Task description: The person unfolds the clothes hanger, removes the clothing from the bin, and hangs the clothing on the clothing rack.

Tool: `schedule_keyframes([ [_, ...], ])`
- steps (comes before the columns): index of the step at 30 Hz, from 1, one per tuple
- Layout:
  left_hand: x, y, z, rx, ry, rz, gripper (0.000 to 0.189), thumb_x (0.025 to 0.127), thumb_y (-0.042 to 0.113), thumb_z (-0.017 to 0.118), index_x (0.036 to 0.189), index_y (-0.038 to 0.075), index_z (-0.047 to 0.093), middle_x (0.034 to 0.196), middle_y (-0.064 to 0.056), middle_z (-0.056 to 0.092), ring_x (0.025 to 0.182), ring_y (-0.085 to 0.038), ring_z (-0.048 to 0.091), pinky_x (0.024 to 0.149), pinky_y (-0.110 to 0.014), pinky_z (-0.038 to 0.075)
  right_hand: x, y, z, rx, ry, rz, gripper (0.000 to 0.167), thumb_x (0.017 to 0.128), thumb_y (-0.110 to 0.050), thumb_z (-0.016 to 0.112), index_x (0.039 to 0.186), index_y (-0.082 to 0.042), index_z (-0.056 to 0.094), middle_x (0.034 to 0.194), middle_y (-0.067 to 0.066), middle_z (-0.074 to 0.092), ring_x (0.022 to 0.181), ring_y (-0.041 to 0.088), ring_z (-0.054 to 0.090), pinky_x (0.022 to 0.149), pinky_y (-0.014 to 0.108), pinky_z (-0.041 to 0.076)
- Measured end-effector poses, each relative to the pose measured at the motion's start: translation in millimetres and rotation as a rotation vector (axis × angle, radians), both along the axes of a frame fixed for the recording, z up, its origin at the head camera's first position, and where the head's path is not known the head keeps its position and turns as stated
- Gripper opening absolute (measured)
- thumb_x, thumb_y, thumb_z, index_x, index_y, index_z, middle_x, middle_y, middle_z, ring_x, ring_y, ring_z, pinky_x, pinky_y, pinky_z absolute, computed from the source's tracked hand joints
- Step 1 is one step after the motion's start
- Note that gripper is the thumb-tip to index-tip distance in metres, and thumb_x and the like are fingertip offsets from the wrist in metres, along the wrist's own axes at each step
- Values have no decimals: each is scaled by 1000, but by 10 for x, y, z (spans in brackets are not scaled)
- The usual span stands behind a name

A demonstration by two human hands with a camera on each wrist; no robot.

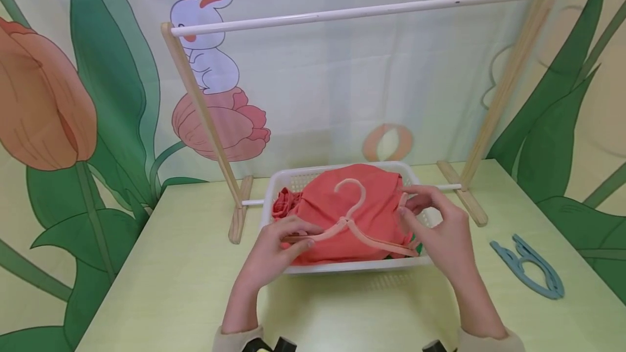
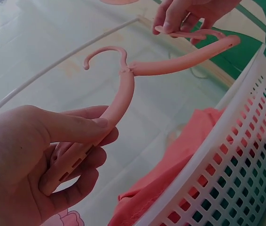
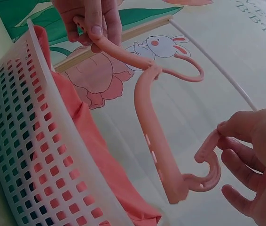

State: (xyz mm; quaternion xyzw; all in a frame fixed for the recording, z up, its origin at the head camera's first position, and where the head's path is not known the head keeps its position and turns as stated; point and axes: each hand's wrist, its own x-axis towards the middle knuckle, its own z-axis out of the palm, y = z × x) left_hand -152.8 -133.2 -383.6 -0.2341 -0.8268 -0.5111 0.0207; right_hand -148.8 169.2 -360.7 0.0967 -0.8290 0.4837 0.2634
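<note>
A pink folding hanger (image 1: 346, 221) is held above a white basket (image 1: 337, 268) heaped with red cloth (image 1: 371, 189). My left hand (image 1: 280, 244) grips one arm of the hanger, thumb on top and fingers curled beneath, as the left wrist view shows. At the other side my right hand (image 1: 442, 230) pinches the tip of a small curved piece (image 3: 208, 165) hinged to the end of the other arm. That piece stands swung out from the arm. The hook points up and away from me.
Behind the basket stands a rack with wooden legs (image 1: 511, 88) and a white top bar (image 1: 362, 12). A blue folded hanger (image 1: 530, 268) lies on the table (image 1: 161, 281) at the right. A printed curtain (image 1: 313, 96) hangs at the back.
</note>
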Motion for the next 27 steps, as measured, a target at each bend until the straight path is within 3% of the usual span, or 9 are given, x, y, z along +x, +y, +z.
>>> schedule_keyframes([
  [2,0,-36,-3,12,8,17,24,89,9,71,111,19,74,102,-1,69,90,-13,67,86,-25,57,-3,27,19,-55,-12,-46,31,86,-10,76,116,-15,68,86,-10,66,82,-1,61,81,14,45],
  [6,2,-105,9,22,24,38,25,89,7,72,110,18,75,103,-1,70,92,-14,66,85,-26,57,-6,83,41,-107,-18,-90,32,86,-9,76,117,-12,67,91,-16,63,84,0,62,82,9,46],
  [9,-3,-133,12,12,23,25,25,89,7,71,111,18,75,104,-2,70,92,-14,67,85,-25,57,-11,110,35,-60,-6,-77,36,86,-11,76,120,-15,67,101,-14,64,90,-2,60,85,6,46],
  [13,-4,-162,9,-2,9,12,24,90,9,71,112,18,74,104,-1,70,92,-13,67,86,-25,57,-15,146,17,53,105,-22,40,82,-3,78,120,-16,70,113,-3,67,101,-5,55,96,7,39],
  [17,-5,-218,-2,0,20,14,23,90,11,71,111,19,74,101,0,69,91,-12,65,86,-26,58,-18,177,7,139,223,21,37,75,3,81,109,-13,75,109,5,68,104,-4,49,88,11,38],
  [20,-10,-279,-12,3,23,18,22,90,12,71,111,19,74,102,0,69,94,-11,65,87,-28,57,-11,209,-4,165,238,13,35,73,2,83,104,-12,76,106,5,68,101,-2,47,76,13,37],
  [27,-25,-421,8,27,16,105,23,91,10,70,112,16,75,107,-3,70,100,-12,62,89,-33,55,-10,323,-29,183,260,-76,34,69,5,85,99,-7,73,96,6,66,98,-6,43,76,14,36],
])
